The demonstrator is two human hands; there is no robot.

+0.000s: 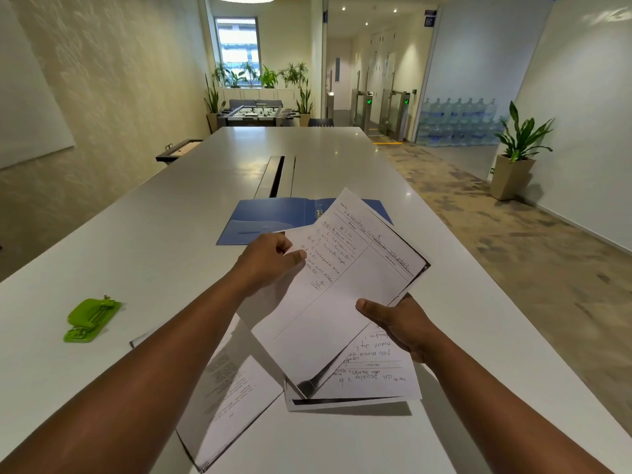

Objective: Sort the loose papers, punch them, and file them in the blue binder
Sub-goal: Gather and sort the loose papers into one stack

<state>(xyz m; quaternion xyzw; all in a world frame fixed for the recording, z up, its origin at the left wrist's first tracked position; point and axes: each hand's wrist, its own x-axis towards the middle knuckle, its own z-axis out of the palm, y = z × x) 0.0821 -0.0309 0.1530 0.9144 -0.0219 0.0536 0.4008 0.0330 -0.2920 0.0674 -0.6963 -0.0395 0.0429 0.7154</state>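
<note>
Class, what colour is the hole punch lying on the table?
Bright green; the hole punch shows clearly in the head view, at left.

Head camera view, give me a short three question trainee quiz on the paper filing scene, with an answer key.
1. True or false: the blue binder lies open on the table.
2. Which hand is nearer the green hole punch: A left hand, B right hand?
3. Fill in: both hands hold a sheet of ____ above the other loose papers.

Key: 1 true; 2 A; 3 paper.
</note>
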